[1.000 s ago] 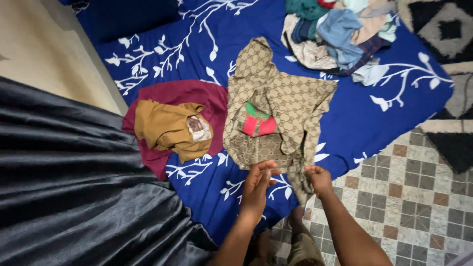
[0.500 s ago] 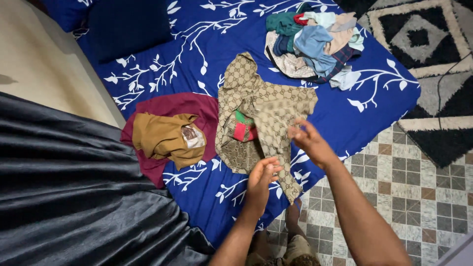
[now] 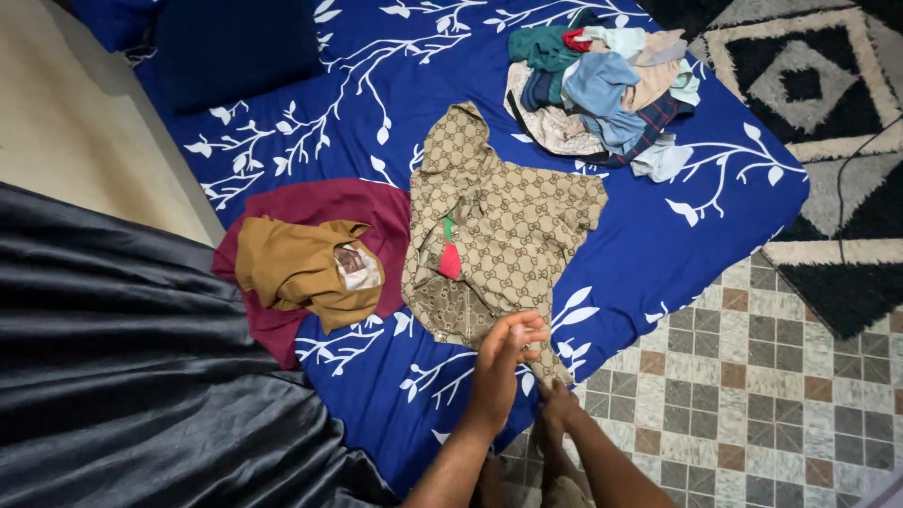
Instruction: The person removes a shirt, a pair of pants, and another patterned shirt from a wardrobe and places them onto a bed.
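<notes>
Both hands now low, fingers pinching patterned tan garment [image 3: 503, 235] hem: left hand [image 3: 503, 362], right hand [image 3: 557, 406].

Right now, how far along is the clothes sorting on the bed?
Done: a mustard garment lies bunched on a maroon one. In hand: the left hand and right hand hold the near edge of the patterned tan shirt, spread flat, not folded. Left: the mixed clothes pile, untouched.

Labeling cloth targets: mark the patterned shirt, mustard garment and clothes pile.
patterned shirt [image 3: 513, 221], head view, middle of the tan printed body.
mustard garment [image 3: 287, 263], head view, bunched left fold.
clothes pile [image 3: 597, 80], head view, light blue piece on top.
</notes>
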